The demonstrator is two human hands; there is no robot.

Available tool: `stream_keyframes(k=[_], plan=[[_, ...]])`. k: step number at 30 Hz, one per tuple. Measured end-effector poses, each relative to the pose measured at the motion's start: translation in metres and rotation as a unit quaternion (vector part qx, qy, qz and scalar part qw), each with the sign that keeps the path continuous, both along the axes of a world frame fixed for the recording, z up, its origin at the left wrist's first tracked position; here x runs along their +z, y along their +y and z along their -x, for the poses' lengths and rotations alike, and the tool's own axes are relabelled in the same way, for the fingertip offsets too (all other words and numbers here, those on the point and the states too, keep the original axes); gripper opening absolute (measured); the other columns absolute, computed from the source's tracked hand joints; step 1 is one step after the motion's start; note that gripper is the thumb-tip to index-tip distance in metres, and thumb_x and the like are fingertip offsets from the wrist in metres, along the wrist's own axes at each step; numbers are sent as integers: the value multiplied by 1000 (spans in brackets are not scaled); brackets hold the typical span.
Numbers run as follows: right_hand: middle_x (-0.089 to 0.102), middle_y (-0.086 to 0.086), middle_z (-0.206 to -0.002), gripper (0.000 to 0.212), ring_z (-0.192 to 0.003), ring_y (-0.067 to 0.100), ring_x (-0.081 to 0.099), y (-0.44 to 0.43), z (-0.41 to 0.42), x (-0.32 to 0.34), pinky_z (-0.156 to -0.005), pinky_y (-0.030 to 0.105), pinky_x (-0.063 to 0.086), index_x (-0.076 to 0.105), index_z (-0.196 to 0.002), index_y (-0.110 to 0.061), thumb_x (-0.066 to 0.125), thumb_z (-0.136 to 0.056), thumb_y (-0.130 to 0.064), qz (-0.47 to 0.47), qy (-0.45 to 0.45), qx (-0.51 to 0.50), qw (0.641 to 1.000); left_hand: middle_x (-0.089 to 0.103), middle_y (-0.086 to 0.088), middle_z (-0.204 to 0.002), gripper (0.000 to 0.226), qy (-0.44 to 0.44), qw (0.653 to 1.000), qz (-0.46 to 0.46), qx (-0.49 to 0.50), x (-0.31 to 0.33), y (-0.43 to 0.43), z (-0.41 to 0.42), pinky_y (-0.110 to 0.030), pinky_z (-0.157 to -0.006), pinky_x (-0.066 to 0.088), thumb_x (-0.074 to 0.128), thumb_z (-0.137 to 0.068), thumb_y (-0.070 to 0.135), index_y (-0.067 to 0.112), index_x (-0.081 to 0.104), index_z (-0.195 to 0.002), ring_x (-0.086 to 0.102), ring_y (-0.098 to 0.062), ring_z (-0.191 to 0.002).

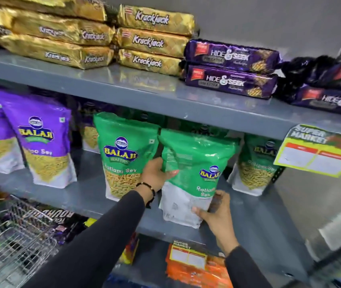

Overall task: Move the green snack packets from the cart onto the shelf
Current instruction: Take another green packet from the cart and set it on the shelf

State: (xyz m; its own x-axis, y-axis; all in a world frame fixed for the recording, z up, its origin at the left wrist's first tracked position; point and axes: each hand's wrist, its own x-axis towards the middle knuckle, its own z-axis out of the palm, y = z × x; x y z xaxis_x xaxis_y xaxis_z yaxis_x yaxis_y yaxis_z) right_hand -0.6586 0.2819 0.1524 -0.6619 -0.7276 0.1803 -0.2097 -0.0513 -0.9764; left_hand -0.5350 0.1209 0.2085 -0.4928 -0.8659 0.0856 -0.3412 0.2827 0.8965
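Both hands held a green packet (196, 163) reading "BALAJI Ratlami Sev" upright on the grey shelf (82, 196)

Left hand (155, 173) gripped its upper left edge, right hand (215, 213) its lower right corner. Matching green packet (124, 154) stood just left of left hand; purple "BALAJI" packets (40, 140) farther left; "Krackjack" packs (151, 40) and "HIDE & SEEK" packs (230, 67) above; wire cart (13, 242) below-left

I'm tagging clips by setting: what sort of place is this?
Most likely a supermarket aisle: stocked snack packets on grey shelves, a "Super Market" price tag, and a wire cart.
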Motion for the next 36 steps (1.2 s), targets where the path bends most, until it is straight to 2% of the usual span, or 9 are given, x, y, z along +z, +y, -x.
stream_keyframes(k=[5, 10, 12, 15, 19, 23, 26, 31, 36], plan=[[52, -7, -79, 48, -74, 15, 53, 16, -39, -10, -64, 16, 42, 45, -81, -38, 78, -62, -9, 20, 129, -72, 989, 44, -2, -55, 33, 34, 999, -13, 26, 24, 33, -8, -25, -45, 39, 72, -74, 21, 21, 43, -58, 32, -9, -50], [46, -12, -112, 74, -103, -9, 44, 11, -50, -13, -87, -2, 31, 43, -115, -32, 71, -49, -47, -15, 125, 2, 992, 72, -6, -81, 26, 3, 993, 79, 82, 13, 74, -12, -23, -57, 44, 68, -74, 38, 16, 58, -81, 63, -23, -72], [43, -9, -113, 88, -104, -11, 40, 10, -35, -7, -85, -4, 30, 41, -125, -24, 69, -44, -45, -23, 104, 11, 994, 75, -3, -89, 27, 13, 994, 104, 28, 5, 100, -13, -24, -66, 51, 67, -73, 34, 21, 62, -95, 68, -16, -79], [43, -7, -104, 71, -106, 1, 42, 12, -9, 0, -86, 5, 35, 50, -117, -29, 72, -50, -38, -40, 93, -1, 995, 74, 9, -93, 33, 101, 991, 33, -87, 1, 124, -14, -27, -84, 56, 66, -71, 14, 31, 64, -100, 67, 1, -84], [67, 8, -107, 51, -101, 25, 63, 13, 26, 8, -78, 28, 55, 61, -103, -16, 80, -56, -10, 15, -90, 44, 995, 61, 4, -112, 59, 173, 984, -25, 37, 5, 80, -11, -42, -101, 45, 53, -72, -11, 33, 53, -111, 55, -18, -113], [72, -12, -77, 57, -84, 9, 67, 9, 51, 17, -79, 33, 53, 53, -112, -14, 80, -62, -18, 50, -189, 101, 975, 35, -6, -145, 76, 142, 980, -128, -52, 19, 55, -5, -42, -111, 31, 45, -73, -23, 14, 30, -137, 28, -24, -137], [73, -7, -84, 32, -84, 11, 66, -3, 47, 18, -81, 31, 49, 48, -113, -10, 53, -85, 4, 29, -165, 50, 985, 30, -10, -149, 78, 137, 975, -145, -100, 19, 58, -3, -43, -112, 28, 44, -73, -26, 11, 25, -139, 29, -25, -137], [48, -3, -68, 37, -61, 3, 47, 1, 15, 15, -66, 22, 38, 47, -78, -36, 64, -80, -3, 72, -31, -236, 969, 26, -12, -150, 76, 162, 971, -150, -95, 13, 57, -1, -39, -111, 27, 38, -75, -26, 8, 22, -140, 26, -27, -138], [55, -15, -55, 32, -50, 2, 44, -15, -54, 30, -51, 11, 36, 50, -72, -29, 64, -77, -1, 127, 74, -56, 988, 27, -7, -150, 77, 133, 977, -129, -102, 5, 40, -27, -26, -101, 37, 38, -74, -26, 12, 24, -140, 28, -23, -137]])
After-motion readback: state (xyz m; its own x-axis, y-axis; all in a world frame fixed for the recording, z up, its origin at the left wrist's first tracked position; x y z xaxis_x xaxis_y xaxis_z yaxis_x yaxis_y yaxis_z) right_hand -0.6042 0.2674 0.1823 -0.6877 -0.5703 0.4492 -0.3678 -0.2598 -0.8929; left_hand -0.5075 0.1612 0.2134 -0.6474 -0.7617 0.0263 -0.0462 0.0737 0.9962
